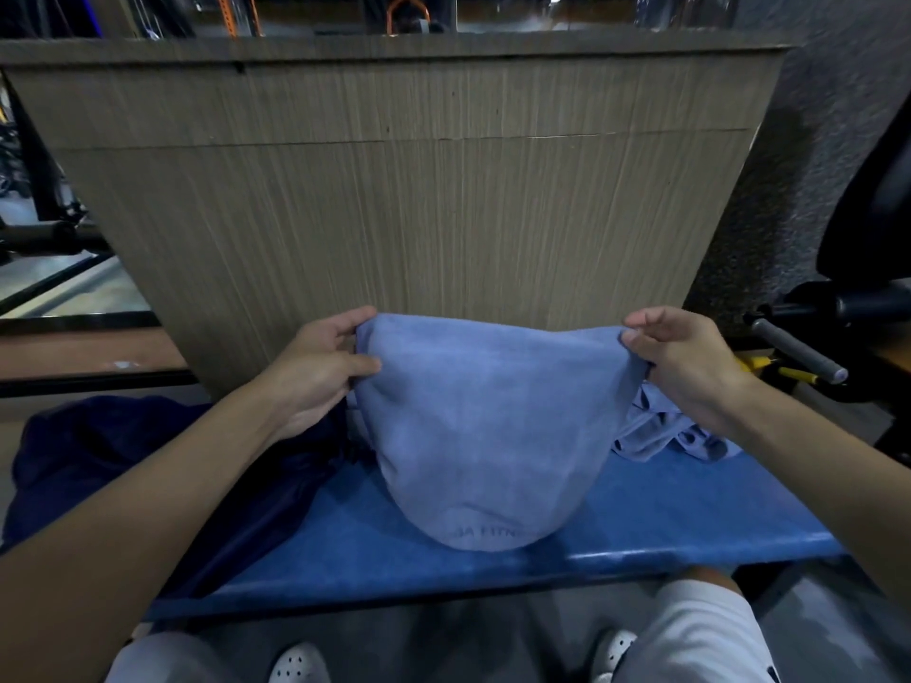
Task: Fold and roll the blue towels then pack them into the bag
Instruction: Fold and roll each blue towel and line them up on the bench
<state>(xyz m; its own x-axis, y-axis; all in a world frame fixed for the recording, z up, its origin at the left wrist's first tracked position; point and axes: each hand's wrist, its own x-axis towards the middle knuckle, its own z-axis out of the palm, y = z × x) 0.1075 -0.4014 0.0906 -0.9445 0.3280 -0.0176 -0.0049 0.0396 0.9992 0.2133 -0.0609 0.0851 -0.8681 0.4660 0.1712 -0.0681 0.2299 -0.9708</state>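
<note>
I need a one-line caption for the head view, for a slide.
The left hand and right hand pinch the top corners of a blue towel over a blue bench.

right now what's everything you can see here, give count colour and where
held towel: one, light blue, hanging between both hands over the bench
crumpled towel: one heap, light blue, on the bench behind the right wrist
navy bag: one, dark navy, slumped at the bench's left end
bench: one, bright blue top, in front of the person
wood panel: one, grey-brown, upright behind the bench
grey handle: one, grey, far right
shoes: two, white, on the floor below
left hand: one, pinches the held towel's top left corner
right hand: one, pinches its top right corner
</note>
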